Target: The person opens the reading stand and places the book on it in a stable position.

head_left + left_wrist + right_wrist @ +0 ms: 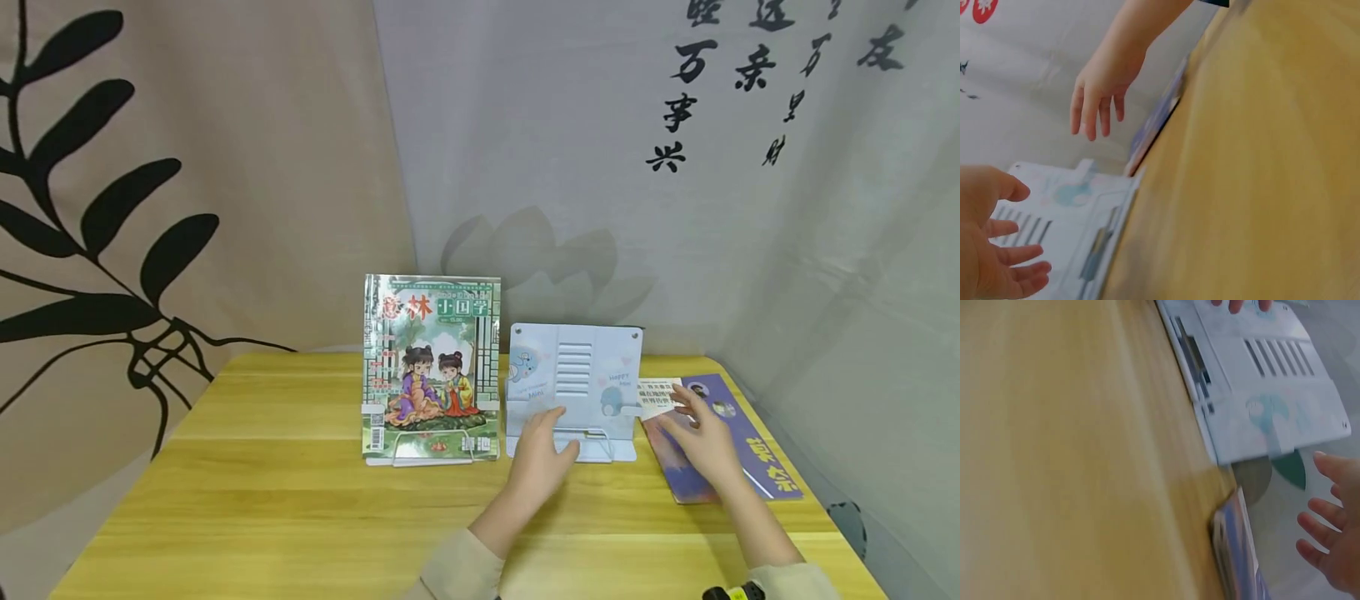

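A pale blue book stand (622, 358) with slots and small elephant prints stands upright at the middle of the table, holding no book. My left hand (542, 458) is in front of its lower left part, fingers spread in the left wrist view, where the same stand (1079, 187) appears behind them. A purple magazine (738, 429) lies on the table to the right of the stand. Over its left part hovers my right hand (705, 437), its fingers loosely bent with nothing between them. In the right wrist view the fingers (1322, 515) are spread beside the stand.
Left of the stand, a green magazine (435, 333) with two cartoon children leans on a second stand, a wire bracket (433, 435) across its lower edge. The wooden table (300, 500) ends at a grey curtain (525, 125) behind it.
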Tool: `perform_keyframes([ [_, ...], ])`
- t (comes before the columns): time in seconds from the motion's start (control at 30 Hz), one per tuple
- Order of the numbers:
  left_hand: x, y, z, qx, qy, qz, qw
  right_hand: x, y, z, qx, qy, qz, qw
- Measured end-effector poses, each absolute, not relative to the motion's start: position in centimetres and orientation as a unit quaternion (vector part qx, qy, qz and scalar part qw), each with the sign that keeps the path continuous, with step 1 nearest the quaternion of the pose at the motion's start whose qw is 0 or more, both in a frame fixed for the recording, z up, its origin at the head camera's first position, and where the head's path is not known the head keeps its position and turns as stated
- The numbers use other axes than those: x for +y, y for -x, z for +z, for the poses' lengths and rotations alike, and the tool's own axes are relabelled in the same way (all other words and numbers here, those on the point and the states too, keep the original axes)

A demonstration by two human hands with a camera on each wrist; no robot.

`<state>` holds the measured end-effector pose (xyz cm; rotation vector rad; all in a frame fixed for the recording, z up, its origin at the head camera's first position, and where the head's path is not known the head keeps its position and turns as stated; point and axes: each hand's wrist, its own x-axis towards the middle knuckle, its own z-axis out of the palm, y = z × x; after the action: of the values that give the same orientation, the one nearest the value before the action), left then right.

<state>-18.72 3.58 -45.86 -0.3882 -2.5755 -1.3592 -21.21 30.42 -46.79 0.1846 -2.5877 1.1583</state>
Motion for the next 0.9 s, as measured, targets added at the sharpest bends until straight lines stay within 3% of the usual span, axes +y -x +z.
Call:
perform_keyframes([
  [0.37,8.4,16.9,-49.7,-0.832,0.16,-0.53,0.024,36.2,18.3,-48.5,-0.925,-0.014,0.347,0.154],
  [0.63,11.5,16.6,-50.4,-0.818,0.168,-0.55,-0.012,40.2,16.8,-48.7,-0.946,0.005,0.307,0.102],
  [0.9,13.4,17.1,-50.1,-0.822,0.167,-0.543,-0.046,42.9,17.7,-49.4,-0.957,-0.002,0.285,0.054],
])
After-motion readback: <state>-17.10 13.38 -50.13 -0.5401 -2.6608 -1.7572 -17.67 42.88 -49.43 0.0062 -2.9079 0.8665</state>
